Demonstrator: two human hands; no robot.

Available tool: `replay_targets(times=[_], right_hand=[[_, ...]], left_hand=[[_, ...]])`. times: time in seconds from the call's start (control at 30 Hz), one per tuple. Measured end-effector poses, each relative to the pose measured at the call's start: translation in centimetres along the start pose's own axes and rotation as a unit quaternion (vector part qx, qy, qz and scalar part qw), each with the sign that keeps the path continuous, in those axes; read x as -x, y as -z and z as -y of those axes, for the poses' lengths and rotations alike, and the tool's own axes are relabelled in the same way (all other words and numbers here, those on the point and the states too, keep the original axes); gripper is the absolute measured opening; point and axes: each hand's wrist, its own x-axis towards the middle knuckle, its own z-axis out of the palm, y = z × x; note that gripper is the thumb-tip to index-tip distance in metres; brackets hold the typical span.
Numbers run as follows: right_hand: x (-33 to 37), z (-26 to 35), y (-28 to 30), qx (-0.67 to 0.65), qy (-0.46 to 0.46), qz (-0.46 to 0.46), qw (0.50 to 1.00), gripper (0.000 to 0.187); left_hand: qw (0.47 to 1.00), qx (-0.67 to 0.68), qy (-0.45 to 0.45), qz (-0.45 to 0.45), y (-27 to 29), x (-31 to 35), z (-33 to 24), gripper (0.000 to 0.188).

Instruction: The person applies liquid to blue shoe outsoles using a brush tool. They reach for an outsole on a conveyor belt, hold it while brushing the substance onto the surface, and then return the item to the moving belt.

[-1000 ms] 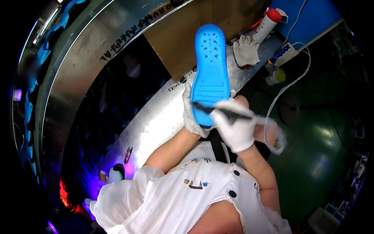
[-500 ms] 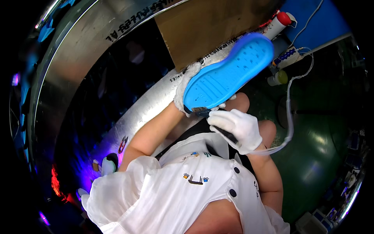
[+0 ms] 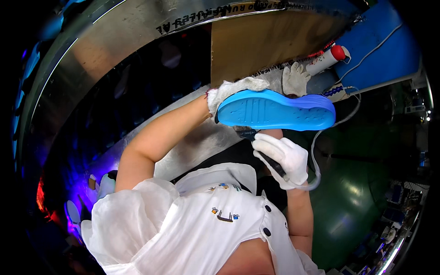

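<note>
A blue shoe sole [image 3: 279, 111] is stretching just above the frame's centre, toward the right; my left grip [image 3: 233, 91] is clasping its left end. Below it, my right grip [image 3: 285, 159] is holding a dark, slim tool [image 3: 276, 167]. A loose glove [image 3: 295, 79] is lying at the upper right.

The blue sole [image 3: 275, 110] looks matt and rubbery, with a ridged face. The left glove [image 3: 233, 90] is rough knit cloth, the right glove [image 3: 289, 159] smoother. The table [image 3: 188, 149] is shiny metal, the green floor [image 3: 353, 197] glossy.
</note>
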Motion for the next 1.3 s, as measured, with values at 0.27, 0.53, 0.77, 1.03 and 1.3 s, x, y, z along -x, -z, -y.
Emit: replay_targets(times=[0.27,0.53,0.77,1.03,1.3], right_hand=[[0.3,0.0,1.3,0.012,0.015,-0.031,0.999,0.029],[0.0,-0.6,3.0,0.066,0.026,-0.057,0.996,0.029],[-0.8,-2.0,3.4,0.013,0.026,-0.136,0.99,0.03],[3.8,-0.8,3.6,-0.289,-0.014,-0.29,0.912,0.027],[2.7,-3.4,0.6,-0.337,-0.069,-0.347,0.873,0.026]], left_hand=[[0.998,-0.052,0.005,0.025,-1.7,0.9,-2.4,0.06],[0.998,-0.057,0.035,-0.018,-0.9,1.6,-3.4,0.071],[0.996,0.058,0.057,-0.035,-2.7,3.0,-3.7,0.084],[0.979,0.038,-0.199,0.002,-8.0,4.6,-7.6,0.067],[-0.085,0.919,0.053,0.382,-11.7,1.6,-29.0,0.039]])
